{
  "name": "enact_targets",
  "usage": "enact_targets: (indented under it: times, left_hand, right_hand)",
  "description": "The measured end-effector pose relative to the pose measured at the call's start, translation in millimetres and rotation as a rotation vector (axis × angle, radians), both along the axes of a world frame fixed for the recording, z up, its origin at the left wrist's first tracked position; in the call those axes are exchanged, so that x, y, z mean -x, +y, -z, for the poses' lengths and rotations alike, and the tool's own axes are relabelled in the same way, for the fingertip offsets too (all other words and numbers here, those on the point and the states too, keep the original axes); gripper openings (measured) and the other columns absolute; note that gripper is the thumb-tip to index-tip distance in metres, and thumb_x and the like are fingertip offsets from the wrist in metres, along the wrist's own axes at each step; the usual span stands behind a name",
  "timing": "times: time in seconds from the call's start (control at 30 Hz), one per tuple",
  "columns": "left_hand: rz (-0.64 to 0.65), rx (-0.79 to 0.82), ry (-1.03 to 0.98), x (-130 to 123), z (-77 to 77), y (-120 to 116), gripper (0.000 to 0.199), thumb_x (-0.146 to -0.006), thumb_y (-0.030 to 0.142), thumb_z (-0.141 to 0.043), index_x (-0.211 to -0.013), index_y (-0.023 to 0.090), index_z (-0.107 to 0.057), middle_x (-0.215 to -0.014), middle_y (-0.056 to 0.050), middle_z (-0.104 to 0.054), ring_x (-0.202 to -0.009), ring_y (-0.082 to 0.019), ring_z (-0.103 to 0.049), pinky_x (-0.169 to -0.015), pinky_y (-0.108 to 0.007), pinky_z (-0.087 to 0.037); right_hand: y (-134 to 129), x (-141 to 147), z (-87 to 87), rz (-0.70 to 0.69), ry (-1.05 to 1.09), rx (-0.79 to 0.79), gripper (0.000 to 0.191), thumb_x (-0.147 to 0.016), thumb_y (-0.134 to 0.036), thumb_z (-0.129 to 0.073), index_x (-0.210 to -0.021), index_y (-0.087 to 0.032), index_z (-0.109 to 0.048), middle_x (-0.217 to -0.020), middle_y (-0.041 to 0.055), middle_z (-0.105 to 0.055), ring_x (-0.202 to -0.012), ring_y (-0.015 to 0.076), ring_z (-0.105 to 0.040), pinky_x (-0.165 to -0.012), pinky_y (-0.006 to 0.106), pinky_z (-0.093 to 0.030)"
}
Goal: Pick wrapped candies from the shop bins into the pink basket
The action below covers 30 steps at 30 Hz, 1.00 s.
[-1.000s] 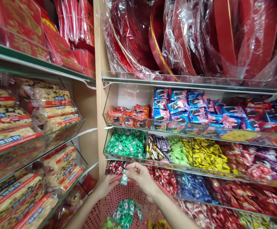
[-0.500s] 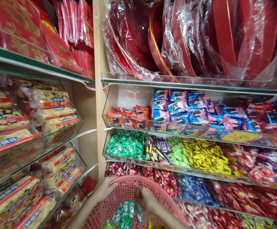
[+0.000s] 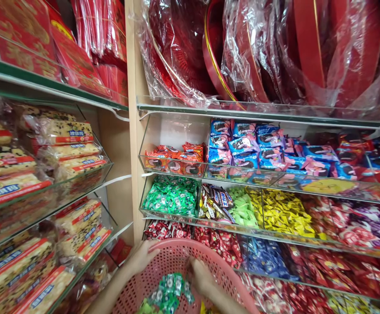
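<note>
A pink perforated plastic basket (image 3: 222, 266) fills the bottom middle of the head view, below the candy shelves. My left hand (image 3: 144, 257) is closed over its left rim, with the thumb lying on the inner side. Inside the basket, my right hand (image 3: 200, 274) hangs with curled fingers, slightly blurred; what they hold, if anything, is hidden. Green-wrapped candies (image 3: 173, 285) lie in the basket just left of my right hand. Light green candies (image 3: 147, 307) and a little yellow wrapping (image 3: 205, 308) show at the lower edge.
Ahead, a glass-fronted shelf holds green candies (image 3: 172, 196), chocolate bars (image 3: 220, 198) and yellow candies (image 3: 284, 211). Blue cookie packs (image 3: 245, 144) sit above. Red candies (image 3: 217, 246) lie right behind the basket rim. Packaged pastries (image 3: 72, 133) line the left shelves; plastic-wrapped red baskets (image 3: 176, 52) stand on top.
The view has shifted slightly, so the shelves and basket sit a little further left and higher. My left hand stays on the rim, and my right hand stays inside the basket.
</note>
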<state>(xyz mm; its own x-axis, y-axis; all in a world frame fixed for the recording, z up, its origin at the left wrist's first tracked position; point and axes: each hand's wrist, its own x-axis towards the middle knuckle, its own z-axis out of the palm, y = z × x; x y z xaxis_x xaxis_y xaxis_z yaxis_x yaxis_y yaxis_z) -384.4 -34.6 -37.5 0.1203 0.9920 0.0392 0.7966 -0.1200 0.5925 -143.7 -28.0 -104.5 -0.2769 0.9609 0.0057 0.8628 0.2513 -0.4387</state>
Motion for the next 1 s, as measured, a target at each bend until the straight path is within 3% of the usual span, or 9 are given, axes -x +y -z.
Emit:
enact_targets:
  times: [0.1, 0.17, 0.27, 0.37, 0.47, 0.57, 0.73, 1.0]
  left_hand:
    - [0.015, -0.050, 0.060, 0.9, 4.5, 0.2, 0.040, -0.083, 0.044, -0.046, -0.112, 0.025, -0.066, -0.111, -0.001, -0.068, -0.103, -0.022, -0.060, -0.086, -0.024, -0.043]
    - [0.008, -0.054, 0.085, 1.5, 7.2, 1.2, 0.041, -0.083, 0.044, -0.046, -0.113, 0.025, -0.065, -0.110, -0.002, -0.068, -0.102, -0.021, -0.061, -0.086, -0.025, -0.043]
    - [-0.017, -0.047, 0.107, 2.1, 8.2, 2.4, 0.040, -0.083, 0.042, -0.047, -0.115, 0.025, -0.064, -0.111, -0.003, -0.068, -0.102, -0.022, -0.061, -0.086, -0.026, -0.043]
    - [-0.017, -0.026, 0.117, 2.3, 6.4, 2.8, 0.040, -0.084, 0.043, -0.046, -0.116, 0.028, -0.063, -0.110, -0.003, -0.068, -0.102, -0.023, -0.061, -0.082, -0.027, -0.044]
    - [-0.023, -0.025, 0.145, 2.6, 5.1, 3.6, 0.041, -0.084, 0.045, -0.046, -0.116, 0.027, -0.063, -0.108, -0.004, -0.068, -0.101, -0.024, -0.061, -0.081, -0.028, -0.043]
    - [-0.025, -0.029, 0.164, 2.7, 5.0, 5.1, 0.041, -0.084, 0.046, -0.046, -0.115, 0.025, -0.063, -0.104, -0.006, -0.069, -0.100, -0.024, -0.061, -0.079, -0.027, -0.044]
    - [-0.036, -0.034, 0.164, 2.9, 4.9, 6.2, 0.040, -0.083, 0.044, -0.046, -0.114, 0.025, -0.064, -0.106, -0.006, -0.069, -0.102, -0.025, -0.061, -0.081, -0.028, -0.043]
    - [-0.001, -0.043, 0.129, 2.8, 1.5, 3.5, 0.041, -0.084, 0.045, -0.045, -0.115, 0.024, -0.063, -0.105, -0.006, -0.069, -0.100, -0.024, -0.062, -0.082, -0.028, -0.044]
  right_hand:
    - [-8.0, 1.8, -15.1, -0.016, -0.158, -0.025, 0.031, -0.081, -0.007, -0.044, -0.104, -0.018, -0.060, -0.098, 0.0119, -0.067, -0.090, 0.0233, -0.062, -0.069, 0.028, -0.040]
    - [-13.9, 5.6, -34.0, -0.042, -0.225, -0.061, 0.029, -0.085, -0.009, -0.040, -0.103, -0.019, -0.061, -0.099, 0.0124, -0.067, -0.091, 0.0238, -0.063, -0.069, 0.028, -0.039]
    - [-21.1, 15.3, -76.6, -0.104, -0.214, -0.153, 0.024, -0.090, -0.018, -0.039, -0.092, -0.020, -0.063, -0.091, 0.0097, -0.068, -0.084, 0.0220, -0.064, -0.064, 0.026, -0.037]
    - [-19.5, 25.5, -129.9, -0.208, -0.076, -0.286, 0.029, -0.094, -0.032, -0.037, -0.083, -0.021, -0.062, -0.081, 0.0045, -0.069, -0.077, 0.0172, -0.064, -0.061, 0.023, -0.034]
    - [-2.7, 33.2, -178.5, -0.181, -0.006, -0.428, 0.031, -0.095, -0.038, -0.036, -0.085, -0.022, -0.061, -0.083, 0.0031, -0.069, -0.077, 0.0154, -0.064, -0.063, 0.023, -0.033]
    - [24.9, 39.7, -208.2, -0.112, -0.049, -0.478, 0.020, -0.093, -0.029, -0.040, -0.094, -0.022, -0.059, -0.092, 0.0039, -0.069, -0.084, 0.0158, -0.063, -0.067, 0.023, -0.034]
    - [58.0, 53.0, -215.1, 0.013, -0.162, -0.436, 0.025, -0.088, -0.029, -0.050, -0.110, -0.017, -0.052, -0.103, 0.0096, -0.064, -0.091, 0.0208, -0.062, -0.069, 0.027, -0.038]
    - [58.1, 62.4, -208.8, 0.004, -0.217, -0.433, 0.029, -0.084, -0.016, -0.049, -0.114, -0.015, -0.049, -0.109, 0.0126, -0.059, -0.104, 0.0226, -0.051, -0.080, 0.031, -0.039]
